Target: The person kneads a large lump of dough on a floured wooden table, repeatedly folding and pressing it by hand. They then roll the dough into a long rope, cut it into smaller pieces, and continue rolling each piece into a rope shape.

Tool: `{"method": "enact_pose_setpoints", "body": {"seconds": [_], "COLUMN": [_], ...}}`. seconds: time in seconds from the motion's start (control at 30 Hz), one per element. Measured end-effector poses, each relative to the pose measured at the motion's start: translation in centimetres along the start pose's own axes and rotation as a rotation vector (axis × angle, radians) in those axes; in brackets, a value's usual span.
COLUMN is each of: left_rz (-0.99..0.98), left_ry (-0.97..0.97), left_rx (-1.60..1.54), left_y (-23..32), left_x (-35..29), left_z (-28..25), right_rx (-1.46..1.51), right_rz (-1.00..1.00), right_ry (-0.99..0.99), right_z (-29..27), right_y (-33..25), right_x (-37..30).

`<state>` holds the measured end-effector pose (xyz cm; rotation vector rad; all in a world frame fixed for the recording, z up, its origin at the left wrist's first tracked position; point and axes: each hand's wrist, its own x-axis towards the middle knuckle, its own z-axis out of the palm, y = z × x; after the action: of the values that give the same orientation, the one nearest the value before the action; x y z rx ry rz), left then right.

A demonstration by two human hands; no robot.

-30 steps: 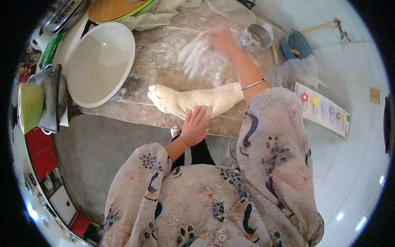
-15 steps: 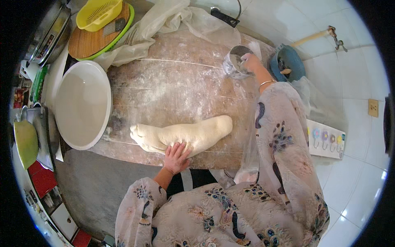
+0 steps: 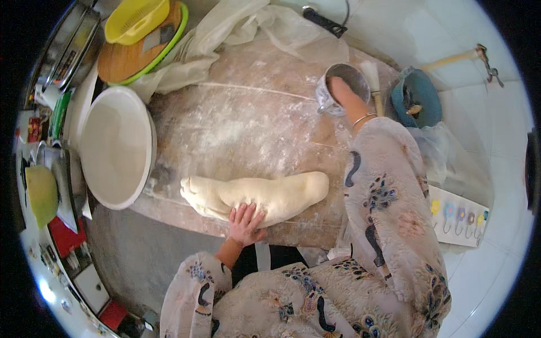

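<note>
A long, thick roll of pale dough (image 3: pixel 282 194) lies across the near part of the floured wooden board (image 3: pixel 248 121). My left hand (image 3: pixel 245 223) rests on its near side, fingers stretched out and slightly spread, gripping nothing. At the far right of the board stands a metal cup (image 3: pixel 326 101) dusted with flour. My right hand (image 3: pixel 345 93) reaches down inside this cup, so its fingers and whatever they touch are hidden. Loose white flour (image 3: pixel 253 124) is scattered over the board between the cup and the dough.
A large white basin (image 3: pixel 115 149) stands at the left. Behind it are a yellow basket (image 3: pixel 135 22) and a round cutting board (image 3: pixel 124 59). Crumpled plastic sheeting (image 3: pixel 208 45) lines the far edge. A brush (image 3: pixel 375 84) and a blue bucket (image 3: pixel 420 101) sit right of the cup.
My right hand has gone from the cup's rim deeper into it. The whole view has shifted slightly. My left hand stays on the dough.
</note>
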<state>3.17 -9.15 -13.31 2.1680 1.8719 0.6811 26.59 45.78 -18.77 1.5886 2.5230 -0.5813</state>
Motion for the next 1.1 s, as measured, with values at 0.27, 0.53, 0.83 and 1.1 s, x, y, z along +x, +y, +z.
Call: {"method": "enact_pose_setpoints", "body": {"seconds": [0.27, 0.53, 0.83, 1.1], "left_rz": [-0.045, 0.057, -0.394, -0.332], "left_ry": [-0.066, -0.249, -0.112, 0.012], "left_rx": [-0.024, 0.077, -0.022, -0.030], "left_y": [0.1, -1.5, -6.2, -14.2], "left_x": [1.3, 4.8, 26.4, 17.6], "left_z": [-1.2, -2.2, -10.5, -9.1], "right_rx": [0.126, 0.710, 1.548, 0.881], "right_rz": [-0.178, -0.106, 0.341, -0.064], "right_ry": [0.245, 0.477, 0.991, 0.262], "right_z": [-10.2, -13.1, -7.0, 5.9], "right_y": [-1.8, -14.5, -13.9, -14.9], "right_x": [-7.4, -15.8, -27.6, -29.6]}}
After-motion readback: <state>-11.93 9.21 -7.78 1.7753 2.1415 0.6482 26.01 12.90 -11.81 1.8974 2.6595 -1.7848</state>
